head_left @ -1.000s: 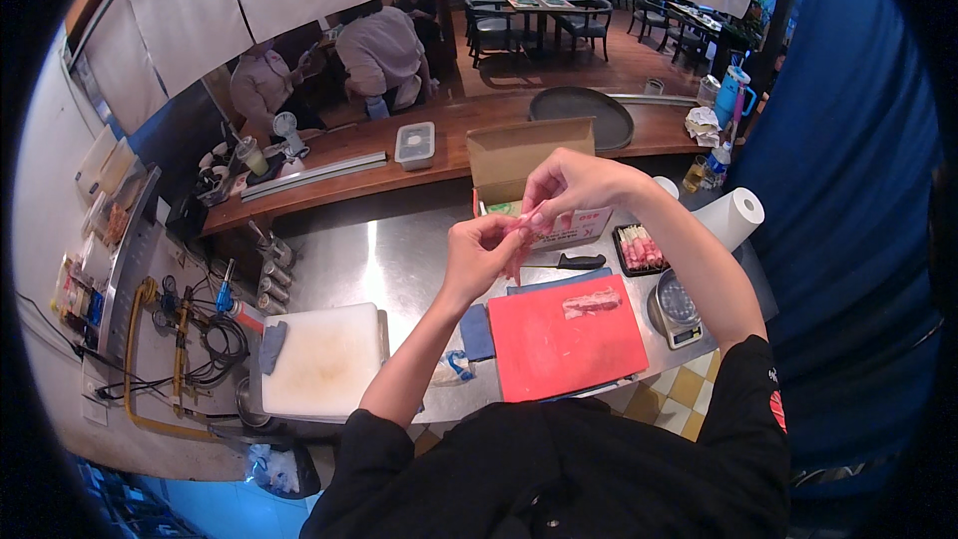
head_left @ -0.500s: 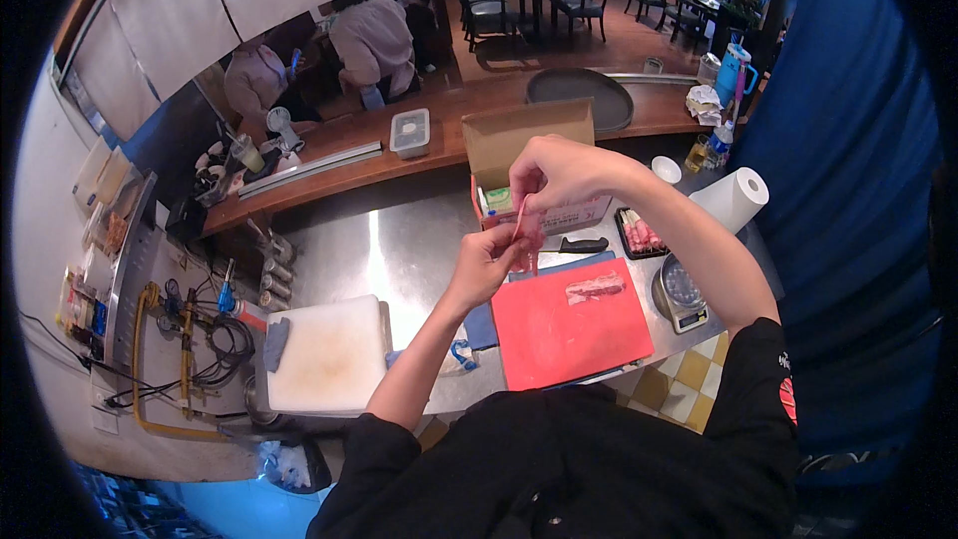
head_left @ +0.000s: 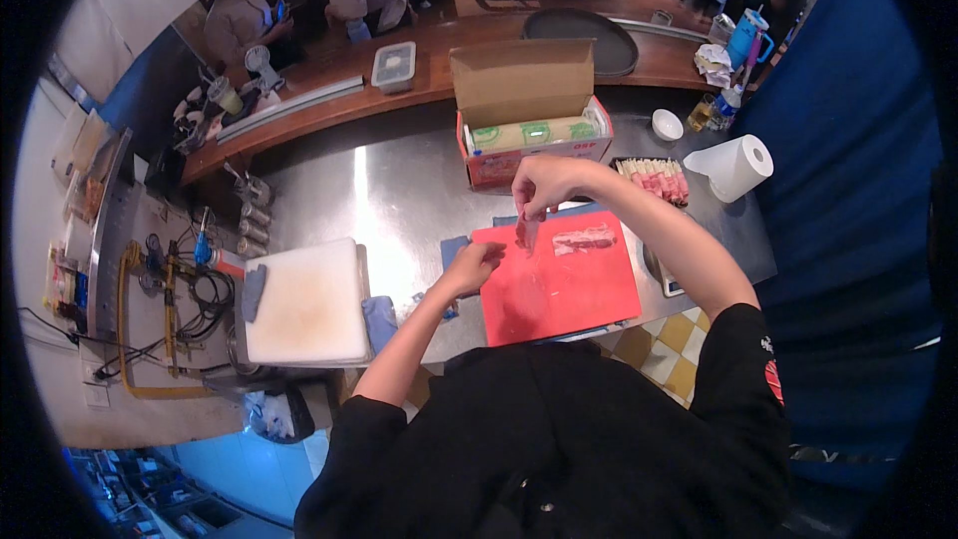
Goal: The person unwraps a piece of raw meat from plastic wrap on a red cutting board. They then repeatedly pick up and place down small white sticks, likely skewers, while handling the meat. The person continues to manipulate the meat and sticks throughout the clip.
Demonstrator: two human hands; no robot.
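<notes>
My right hand (head_left: 549, 183) is above the far part of a red cutting board (head_left: 579, 299), pinching a thin, pinkish, partly see-through meat slice (head_left: 530, 233) that hangs from its fingertips. At the board's left edge is my left hand (head_left: 473, 268), its fingers loosely apart and holding nothing. Another marbled meat slice (head_left: 585, 240) lies flat on the board's far right portion. Beyond my right hand stands an opened cardboard box (head_left: 489, 172) with a green-printed roll inside. A tray of pink-wrapped skewers (head_left: 654, 182) sits past my right forearm.
To the left, a white cutting board (head_left: 304, 304) carries a folded blue cloth. A paper towel roll (head_left: 733, 168) and a white bowl (head_left: 667, 125) stand at right. A scale (head_left: 669, 284) is mostly behind my forearm. A round tray (head_left: 589, 40) rests on the wooden ledge.
My hands have come apart: the left let go of the meat slice and moved lower, while the right keeps it hanging over the board. The view has tilted downward.
</notes>
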